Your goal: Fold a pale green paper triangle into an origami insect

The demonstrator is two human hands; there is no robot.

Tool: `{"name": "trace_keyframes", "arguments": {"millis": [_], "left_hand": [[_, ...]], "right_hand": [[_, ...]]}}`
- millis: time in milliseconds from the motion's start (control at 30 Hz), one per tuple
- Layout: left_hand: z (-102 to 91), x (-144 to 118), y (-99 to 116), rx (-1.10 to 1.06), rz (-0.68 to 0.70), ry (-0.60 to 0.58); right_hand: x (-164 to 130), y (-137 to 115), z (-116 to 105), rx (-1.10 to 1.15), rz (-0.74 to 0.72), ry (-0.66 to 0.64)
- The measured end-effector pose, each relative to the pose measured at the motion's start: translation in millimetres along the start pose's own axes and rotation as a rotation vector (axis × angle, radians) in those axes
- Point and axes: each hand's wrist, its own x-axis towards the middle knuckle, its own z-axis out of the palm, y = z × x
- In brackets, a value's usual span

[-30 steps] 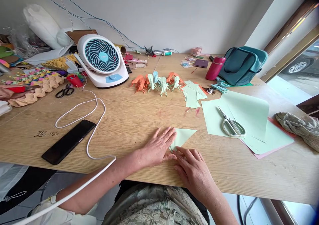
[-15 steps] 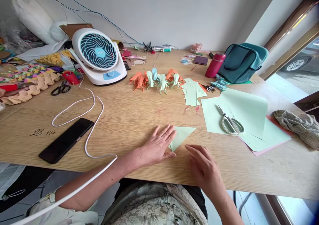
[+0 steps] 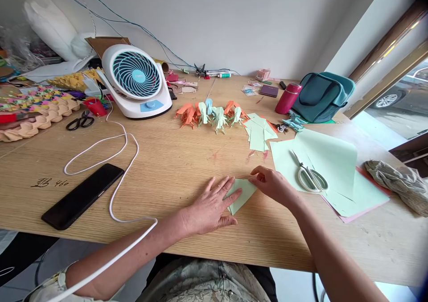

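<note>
A pale green paper triangle (image 3: pixel 241 195) lies folded on the wooden table (image 3: pixel 187 159) near its front edge. My left hand (image 3: pixel 210 206) lies flat with fingers spread, pressing the paper's left part down. My right hand (image 3: pixel 272 184) pinches the triangle's far right corner between thumb and fingers.
Large green sheets (image 3: pixel 331 159) with white-handled scissors (image 3: pixel 309 175) lie to the right. Folded paper figures (image 3: pixel 210 110), a stack of green squares (image 3: pixel 259 130), a desk fan (image 3: pixel 135 81), a black phone (image 3: pixel 82 195), a white cable (image 3: pixel 113 159), a red bottle (image 3: pixel 287 97), a teal bag (image 3: pixel 321 94).
My right hand has left the paper's near tip, swung out and moved to the far right corner, which it now pinches. My left hand stays pressed on the paper.
</note>
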Motion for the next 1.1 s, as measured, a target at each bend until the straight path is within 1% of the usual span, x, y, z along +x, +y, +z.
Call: {"name": "trace_keyframes", "arguments": {"millis": [100, 233, 333, 433, 600, 800, 933, 1100], "left_hand": [[1.6, -1.1, -2.1, -0.003, 0.017, 0.022], [1.7, -2.3, -4.7, -0.011, 0.045, 0.058], [-0.2, -3.4, -5.1, -0.009, 0.057, 0.060], [-2.8, -5.5, -4.8, 0.001, 0.081, 0.062], [-5.3, -8.9, -6.6, -0.007, 0.101, 0.048], [-5.2, -8.4, -8.8, 0.006, 0.133, 0.044], [-4.4, -8.3, -9.0, 0.001, 0.153, 0.084], [-2.6, -8.7, -9.8, -0.033, 0.194, 0.157]], "right_hand": [[5.0, -2.5, -2.9, 0.096, 0.007, -0.108], [1.7, 0.1, -0.1, 0.167, 0.002, -0.145], [-1.1, 3.5, 2.6, 0.166, -0.009, -0.124], [-1.5, 5.4, 4.2, 0.150, 0.014, -0.078], [-1.3, 4.0, 5.8, 0.060, 0.040, -0.009], [-1.8, 3.9, 6.9, 0.041, 0.025, 0.004], [-1.7, 3.6, 6.6, 0.032, 0.045, 0.025], [-2.3, 3.4, 7.1, 0.061, 0.029, 0.058]]}}
